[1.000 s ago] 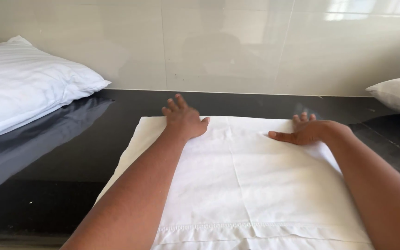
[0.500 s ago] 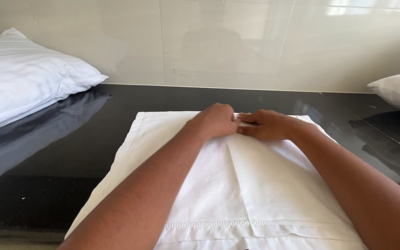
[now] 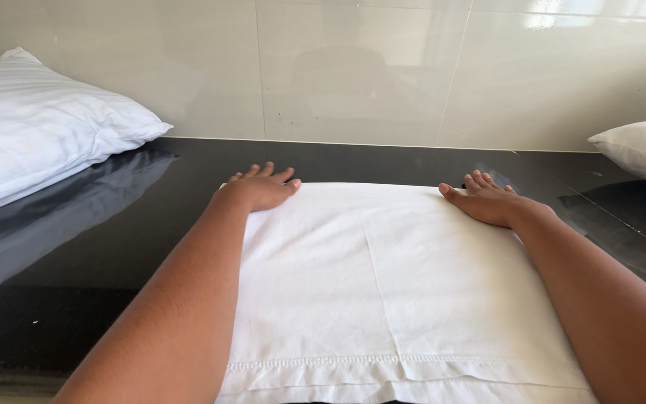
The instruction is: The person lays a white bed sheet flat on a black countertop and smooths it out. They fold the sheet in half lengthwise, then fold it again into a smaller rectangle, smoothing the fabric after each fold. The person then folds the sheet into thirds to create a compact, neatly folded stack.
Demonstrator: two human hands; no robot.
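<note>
We press our left hand and right hand, both open and flat, on the far corners of the white pillowcase, which lies spread on the black counter between two pillows.

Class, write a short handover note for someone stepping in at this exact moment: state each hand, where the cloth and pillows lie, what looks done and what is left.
Left hand: open, flat on the far left corner of the white pillowcase.
Right hand: open, flat on the far right corner.
The pillowcase lies spread on the black counter, hemmed edge nearest the person, a crease down its middle.
One white pillow lies far left, another pillow far right.
Done: cloth laid out flat.
Left: crease not pressed out; no fold made yet.
</note>
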